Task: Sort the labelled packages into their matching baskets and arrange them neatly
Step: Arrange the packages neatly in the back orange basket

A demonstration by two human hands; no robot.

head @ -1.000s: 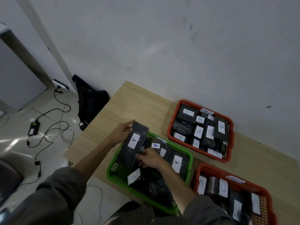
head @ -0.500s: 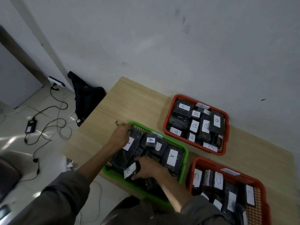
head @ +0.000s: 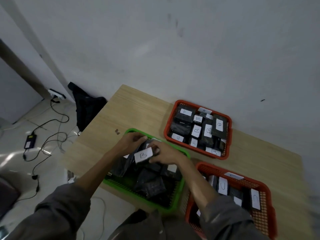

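Observation:
A green basket (head: 178,196) of black packages sits at the table's near left corner. Over its far half my right hand (head: 167,154) grips a black package with a white "B" label (head: 143,155), lifted above the others. My left hand (head: 132,140) holds another black package (head: 138,148) by its far end at the basket's back rim. A red basket (head: 168,126) full of "B" packages stands at the back by the wall. A second red basket (head: 265,217) with "C" packages sits at the near right.
The wooden table (head: 131,111) stands against a grey wall, with its left edge next to my left arm. On the floor to the left lie cables, a power adapter (head: 30,142), a power strip (head: 56,94) and a black bag (head: 86,108).
My right hand has lifted the "B" package out of the green basket's near left part toward its far half. My left hand stays at the back rim. The camera tilted down slightly.

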